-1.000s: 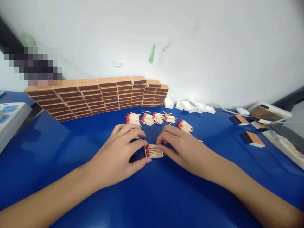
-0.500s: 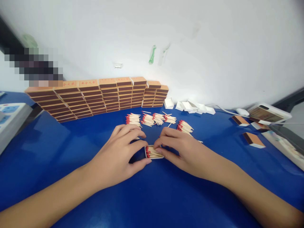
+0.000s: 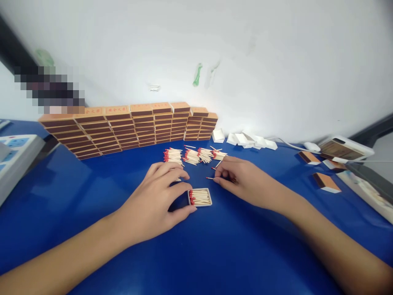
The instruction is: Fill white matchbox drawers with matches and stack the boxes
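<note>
A small white matchbox tray point(image 3: 199, 197) filled with red-tipped matches lies on the blue table point(image 3: 196, 254). My left hand point(image 3: 156, 200) curls around the tray's left end, with thumb and forefinger against its edges. My right hand point(image 3: 242, 180) sits behind and to the right of the tray, fingers closed on a few matches point(image 3: 211, 178) whose ends stick out to the left. Several loose bundles of matches point(image 3: 193, 155) lie just beyond both hands.
A long wall of stacked orange-brown matchboxes point(image 3: 129, 127) runs along the back. Empty white trays point(image 3: 248, 138) lie at the back right, with matchbox sleeves point(image 3: 326, 182), a phone point(image 3: 345, 149) and a power strip further right. A white device point(image 3: 14, 157) sits at the left edge.
My right hand has left the tray and moved back and right to the match pile, closing on a few matches. My left hand has stayed on the tray.
</note>
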A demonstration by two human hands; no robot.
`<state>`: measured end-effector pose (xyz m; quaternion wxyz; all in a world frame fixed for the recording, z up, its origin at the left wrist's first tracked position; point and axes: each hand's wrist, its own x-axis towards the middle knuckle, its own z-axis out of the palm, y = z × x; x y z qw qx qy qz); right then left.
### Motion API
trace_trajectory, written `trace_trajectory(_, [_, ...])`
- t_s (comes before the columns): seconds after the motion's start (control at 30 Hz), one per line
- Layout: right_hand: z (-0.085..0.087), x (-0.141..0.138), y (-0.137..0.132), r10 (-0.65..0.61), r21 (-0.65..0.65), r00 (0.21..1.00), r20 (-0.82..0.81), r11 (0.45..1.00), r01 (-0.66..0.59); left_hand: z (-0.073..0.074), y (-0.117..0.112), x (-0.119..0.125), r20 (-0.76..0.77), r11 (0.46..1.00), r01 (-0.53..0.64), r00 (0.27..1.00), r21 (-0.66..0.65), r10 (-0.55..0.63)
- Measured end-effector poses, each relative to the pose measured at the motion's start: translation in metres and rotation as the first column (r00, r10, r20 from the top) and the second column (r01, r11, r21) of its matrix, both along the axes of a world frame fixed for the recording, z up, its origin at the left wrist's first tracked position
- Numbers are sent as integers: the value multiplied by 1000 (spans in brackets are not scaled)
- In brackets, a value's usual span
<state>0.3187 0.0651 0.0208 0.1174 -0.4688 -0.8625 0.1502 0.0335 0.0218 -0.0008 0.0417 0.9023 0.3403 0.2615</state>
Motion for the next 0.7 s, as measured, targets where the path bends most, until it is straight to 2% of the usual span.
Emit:
trace_trajectory(0.43, [-3, 0, 2, -138, 128, 987, 86, 984, 127, 1, 0, 0, -4, 1000, 1, 1000, -5, -1])
trace_trajectory(0.7, [-5, 4, 4, -65, 101, 994, 87, 993, 56, 1, 0, 0, -1, 1000, 1, 1000, -2, -1])
